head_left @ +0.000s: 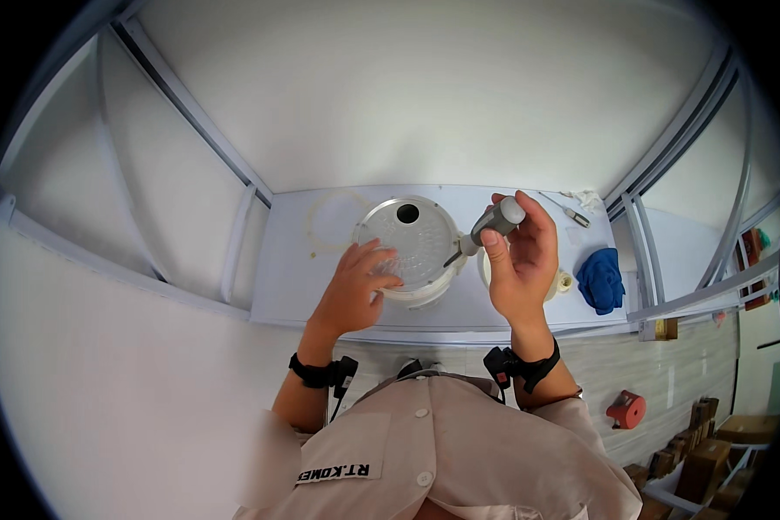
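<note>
A round, drum-like metal housing [420, 300] stands on the white table, with a silvery, textured lid [425, 243] on top. A dark round hole [407, 213] opens near the lid's far edge, and small fasteners dot its rim. My left hand [360, 282] rests on the lid's left side, fingers spread and holding nothing. In my right hand [529, 264] is a grey electric screwdriver [497, 218], gripped round its body. Its slim dark bit slants down to the lid's right rim; whether it sits on a fastener is too small to tell.
A thin yellowish ring [314, 208] lies left of the housing. To the right are a hand screwdriver [575, 217], crumpled white tissue [588, 199], a blue cloth [600, 282] and a pale roll [565, 282]. Metal frame posts [191, 121] flank the table. A red stool [626, 410] stands on the floor.
</note>
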`<action>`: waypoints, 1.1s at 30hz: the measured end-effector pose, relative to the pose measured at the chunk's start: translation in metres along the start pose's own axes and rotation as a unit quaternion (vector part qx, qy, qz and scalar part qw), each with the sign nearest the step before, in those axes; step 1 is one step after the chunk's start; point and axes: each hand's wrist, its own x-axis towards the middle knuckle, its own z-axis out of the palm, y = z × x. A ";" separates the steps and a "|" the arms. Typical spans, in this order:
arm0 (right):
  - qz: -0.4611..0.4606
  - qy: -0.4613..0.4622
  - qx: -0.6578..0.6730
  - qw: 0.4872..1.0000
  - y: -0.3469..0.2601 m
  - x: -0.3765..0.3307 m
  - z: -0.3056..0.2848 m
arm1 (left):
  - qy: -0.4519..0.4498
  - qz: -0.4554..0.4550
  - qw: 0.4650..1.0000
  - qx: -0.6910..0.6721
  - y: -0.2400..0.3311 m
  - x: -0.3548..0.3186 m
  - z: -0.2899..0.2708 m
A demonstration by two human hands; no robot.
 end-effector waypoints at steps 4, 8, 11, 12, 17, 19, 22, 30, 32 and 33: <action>-0.003 -0.003 0.007 1.000 0.001 -0.002 0.005 | 0.041 0.020 0.999 -0.028 0.011 0.006 0.016; 0.003 -0.013 0.016 1.000 0.001 -0.005 0.008 | 0.097 -0.007 0.995 -0.028 0.027 0.018 0.035; 0.014 -0.020 0.020 0.999 -0.002 -0.008 0.011 | 0.100 -0.055 0.993 -0.037 0.031 0.024 0.047; 0.024 -0.026 0.016 0.999 -0.003 -0.009 0.011 | 0.107 -0.061 0.992 -0.036 0.029 0.025 0.052; 0.044 -0.060 0.011 0.997 -0.001 -0.013 0.010 | 0.122 -0.052 0.991 -0.008 0.025 0.024 0.060; 0.036 -0.066 0.012 0.997 0.000 -0.013 0.010 | 0.135 -0.047 0.990 -0.005 0.026 0.024 0.060; 0.027 -0.071 0.009 0.997 0.000 -0.012 0.011 | 0.150 -0.042 0.988 -0.003 0.024 0.024 0.063; -0.009 -0.071 -0.036 0.997 0.003 -0.010 0.015 | 0.181 -0.032 0.983 0.014 0.021 0.023 0.070; -0.023 -0.074 -0.049 0.996 0.005 -0.010 0.015 | 0.188 -0.026 0.982 0.021 0.020 0.022 0.072; -0.032 -0.081 -0.051 0.995 0.006 -0.010 0.014 | 0.191 -0.024 0.981 0.021 0.019 0.022 0.074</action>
